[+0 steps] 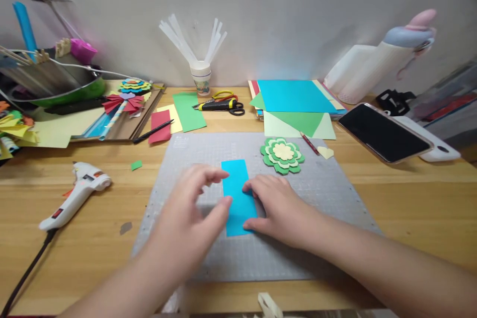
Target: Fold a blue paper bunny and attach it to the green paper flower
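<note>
A single head-worn camera looks forward and down across the light wooden table (410, 198), facing the pale grey wall (283, 20) well beyond the fingers (218, 175). It sits close above them, and the grey gridded cutting mat (179, 159) beneath the fingers fills mid-view.

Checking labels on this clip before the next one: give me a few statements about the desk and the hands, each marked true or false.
The blue paper strip lies on the grey cutting mat. True.
The right hand holds the scissors. False: it rests on the strip's right edge; the scissors lie beyond the mat.
The glue gun lies on the table, left of the mat. True.
The green paper flower is under the left hand. False: it lies uncovered at the mat's far end; the left hand is at the strip's left edge.
</note>
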